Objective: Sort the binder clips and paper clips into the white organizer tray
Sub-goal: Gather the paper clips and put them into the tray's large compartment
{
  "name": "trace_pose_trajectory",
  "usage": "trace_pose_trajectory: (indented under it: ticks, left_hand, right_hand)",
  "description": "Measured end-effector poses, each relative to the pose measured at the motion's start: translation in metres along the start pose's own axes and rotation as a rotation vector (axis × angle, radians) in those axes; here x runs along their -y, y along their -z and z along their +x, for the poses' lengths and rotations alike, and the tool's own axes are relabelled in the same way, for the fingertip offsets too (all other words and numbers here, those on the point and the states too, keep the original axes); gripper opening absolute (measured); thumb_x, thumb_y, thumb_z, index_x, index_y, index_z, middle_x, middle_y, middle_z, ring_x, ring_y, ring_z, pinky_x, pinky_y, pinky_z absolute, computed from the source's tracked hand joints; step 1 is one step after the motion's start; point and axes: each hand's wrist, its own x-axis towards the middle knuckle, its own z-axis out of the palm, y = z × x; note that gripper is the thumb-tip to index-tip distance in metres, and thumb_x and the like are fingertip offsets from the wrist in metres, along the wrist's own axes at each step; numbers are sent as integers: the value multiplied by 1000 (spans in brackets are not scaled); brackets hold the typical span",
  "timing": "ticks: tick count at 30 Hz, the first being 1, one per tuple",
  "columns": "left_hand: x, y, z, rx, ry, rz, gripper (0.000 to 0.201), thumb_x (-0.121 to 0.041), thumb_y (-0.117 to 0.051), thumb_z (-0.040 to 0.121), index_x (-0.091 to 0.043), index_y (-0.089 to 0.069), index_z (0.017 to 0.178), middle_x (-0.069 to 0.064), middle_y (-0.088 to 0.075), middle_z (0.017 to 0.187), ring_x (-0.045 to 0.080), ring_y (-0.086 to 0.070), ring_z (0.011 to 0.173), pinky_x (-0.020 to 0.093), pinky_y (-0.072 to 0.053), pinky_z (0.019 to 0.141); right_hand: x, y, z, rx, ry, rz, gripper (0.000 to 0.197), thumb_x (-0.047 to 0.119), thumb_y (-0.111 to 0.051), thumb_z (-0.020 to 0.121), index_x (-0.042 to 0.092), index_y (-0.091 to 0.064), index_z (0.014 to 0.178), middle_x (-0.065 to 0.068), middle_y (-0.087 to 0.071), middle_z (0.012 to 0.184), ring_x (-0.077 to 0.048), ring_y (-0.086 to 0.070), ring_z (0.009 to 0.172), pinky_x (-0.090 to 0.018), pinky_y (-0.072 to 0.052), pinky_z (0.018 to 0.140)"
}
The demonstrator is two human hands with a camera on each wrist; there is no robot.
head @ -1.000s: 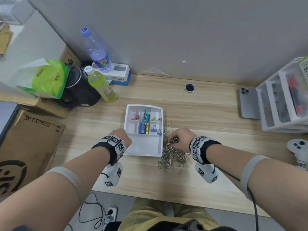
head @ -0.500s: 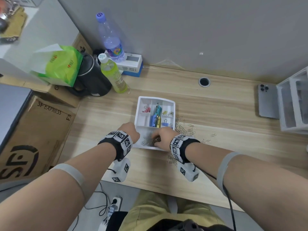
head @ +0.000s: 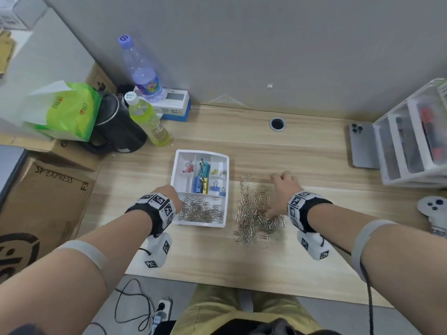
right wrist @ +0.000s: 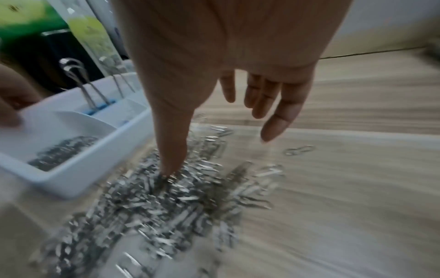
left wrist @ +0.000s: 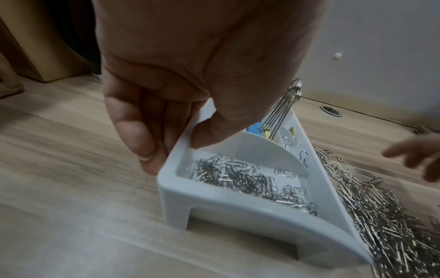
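Note:
The white organizer tray point(head: 223, 180) stands mid-desk. Its small back compartments hold coloured binder clips point(head: 202, 180); its wide front compartment holds silver paper clips point(head: 199, 210). My left hand point(head: 169, 193) grips the tray's left wall point(left wrist: 181, 143), thumb inside and fingers outside. A heap of loose paper clips point(head: 254, 211) lies on the desk right of the tray. My right hand point(head: 281, 187) is spread over that heap with straight fingers; its thumb point(right wrist: 172, 150) touches the clips point(right wrist: 166, 197) and it holds nothing.
Two bottles point(head: 147, 119), a black kettle point(head: 118, 126) and a green bag point(head: 67, 110) stand at the back left. A phone point(head: 361, 146) and a clear drawer unit point(head: 416, 136) sit at the right, a white controller point(head: 434, 213) near the right edge. Cardboard boxes point(head: 43, 194) lie left.
My right hand carried a handful of paper clips from the heap into the tray's front compartment, let them go, and moved back right over the heap, now spread. The left hand stayed on the tray.

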Motion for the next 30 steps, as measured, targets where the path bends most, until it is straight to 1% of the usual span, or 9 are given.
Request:
trace_pose_trajectory:
  ticks: [3,6,9,14,18,21,23,26,30]
  left_hand:
    - [-5,3,0,47,-10,98,31,-17,-48,93,-12,-44,63,-1,-44,63,19,-50,70,23,-42,65]
    - [-6,3,1,65,-15,110,32,-16,-49,92,-13,-40,61,-1,-40,62,15,-44,58,21,-38,55]
    - [-4,0,0,51,-30,99,33,-19,-52,91,-13,-40,60,-1,-42,61,13,-38,50,20,-34,50]
    - [-8,-4,-5,41,-35,70,30,-22,-51,92,-10,-44,64,2,-49,62,17,-49,57,24,-41,55]
    - [-11,-4,-14,62,-38,66,31,-19,-48,94,-8,-45,66,4,-52,57,22,-58,66,22,-41,51]
    - [-13,-3,-17,60,-38,55,30,-17,-47,94,-8,-44,65,4,-51,57,22,-57,66,22,-40,51]
    - [-13,-3,-19,59,-37,49,29,-16,-47,94,-8,-45,66,4,-51,57,21,-56,63,22,-40,50]
    - [-13,-3,-20,55,-34,41,30,-17,-47,94,-8,-45,66,5,-52,57,17,-53,54,22,-40,48]
    - [-14,-3,-20,54,-29,27,29,-17,-47,94,-7,-46,66,6,-53,58,20,-57,60,23,-42,51]
  right_hand:
    - [-26,-11,-1,62,-94,-162,128,43,-97,42,12,-23,142,-13,-36,132,-31,-40,121,-45,-46,101]
    - [-38,-32,-6,81,-86,-147,125,45,-97,35,12,-26,133,-10,-35,124,-27,-43,113,-42,-50,92]
    - [-37,-42,-8,16,-7,-58,111,39,-95,47,9,-31,132,-9,-36,124,-26,-46,113,-35,-48,93]
    - [-16,-46,-2,23,135,179,77,6,-79,70,14,-40,136,-4,-48,127,-22,-55,113,-32,-49,97]
    - [-11,-36,-2,24,173,235,68,12,-78,76,17,-45,134,-1,-55,119,-17,-56,100,-27,-50,88]
    - [-24,-17,-5,-1,148,177,59,13,-71,80,17,-45,133,1,-49,127,-18,-56,102,-27,-51,86]
    - [-40,-11,-8,44,87,81,69,15,-76,76,15,-40,134,0,-43,133,-23,-57,107,-33,-50,92]
    - [-54,-15,-15,117,-18,9,90,13,-87,63,11,-32,134,-4,-42,132,-28,-59,106,-36,-53,89]
    - [-48,-42,-16,77,79,64,82,16,-84,67,11,-36,133,-7,-47,131,-26,-57,108,-34,-49,94]
